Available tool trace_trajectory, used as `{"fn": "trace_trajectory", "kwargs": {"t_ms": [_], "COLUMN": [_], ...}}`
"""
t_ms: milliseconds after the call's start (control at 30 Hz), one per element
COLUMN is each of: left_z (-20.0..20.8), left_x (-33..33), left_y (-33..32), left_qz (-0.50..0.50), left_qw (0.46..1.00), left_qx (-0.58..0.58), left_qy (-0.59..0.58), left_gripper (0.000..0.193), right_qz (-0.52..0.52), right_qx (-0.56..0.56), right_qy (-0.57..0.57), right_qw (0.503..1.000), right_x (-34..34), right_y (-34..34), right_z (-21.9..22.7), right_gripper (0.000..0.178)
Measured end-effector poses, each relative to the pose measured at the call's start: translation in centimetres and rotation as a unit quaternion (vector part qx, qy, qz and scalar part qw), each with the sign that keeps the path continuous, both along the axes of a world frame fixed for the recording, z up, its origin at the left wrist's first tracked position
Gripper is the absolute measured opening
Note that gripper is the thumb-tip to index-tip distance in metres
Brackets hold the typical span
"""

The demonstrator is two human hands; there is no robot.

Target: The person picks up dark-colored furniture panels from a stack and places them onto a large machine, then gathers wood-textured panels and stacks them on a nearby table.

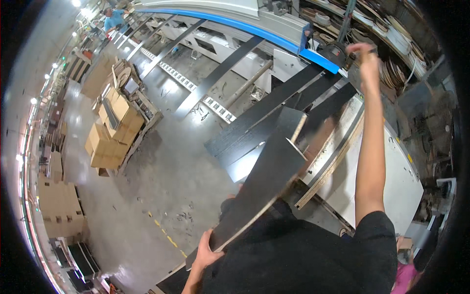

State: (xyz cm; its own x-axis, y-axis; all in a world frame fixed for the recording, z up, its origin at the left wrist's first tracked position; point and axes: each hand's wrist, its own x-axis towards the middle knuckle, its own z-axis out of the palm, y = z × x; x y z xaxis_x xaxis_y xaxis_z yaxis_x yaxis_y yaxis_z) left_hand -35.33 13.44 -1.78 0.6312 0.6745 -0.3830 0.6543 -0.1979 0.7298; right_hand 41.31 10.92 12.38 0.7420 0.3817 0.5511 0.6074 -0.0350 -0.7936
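Observation:
My left hand [205, 252] is closed round the lower end of a long dark board [262, 183] with a pale raw edge. The board slants up and away in front of my body. Just past its upper end, a second dark board [292, 118] shows in part. My right arm is stretched forward, with my right hand [366, 61] raised beside the blue-edged end of a long machine [320, 61]. Its fingers are bent but smeared, and whether they hold anything is unclear. Several dark boards [259, 130] lie across the supports below the machine.
On the left, a pallet carries opened cardboard boxes [110, 144]. A white-topped table [387, 181] with a strip-edged rail stands at my right. Shelves of coiled edging [391, 39] line the back right. A person in blue [113, 20] stands far left; pink clothing [406, 277] shows lower right.

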Motion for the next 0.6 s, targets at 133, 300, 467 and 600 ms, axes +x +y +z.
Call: {"fn": "trace_trajectory", "kwargs": {"t_ms": [133, 300, 467, 600], "left_z": [-1.2, -1.8, -5.4, -6.8], "left_x": [-0.5, -3.2, -8.5, -12.9], "left_y": [2.8, 7.8, 13.6, 20.7], "left_qz": [0.019, 0.033, 0.008, 0.005], "left_qw": [0.999, 0.999, 1.0, 0.999], "left_qx": [0.01, -0.004, 0.017, -0.032], "left_qy": [0.034, 0.019, -0.007, -0.025], "left_gripper": [0.093, 0.094, 0.099, 0.1], "right_qz": [0.218, 0.42, 0.349, 0.305], "right_qx": [-0.052, 0.118, -0.09, -0.153], "right_qy": [0.331, 0.562, 0.445, 0.255], "right_qw": [0.917, 0.703, 0.82, 0.905], "right_x": [-9.5, -20.4, -23.5, -28.1], "right_y": [6.7, 15.3, 22.9, 32.0], "right_z": [-10.9, -12.7, -12.8, -13.9], "right_gripper": [0.055, 0.07, 0.057, 0.064]}}
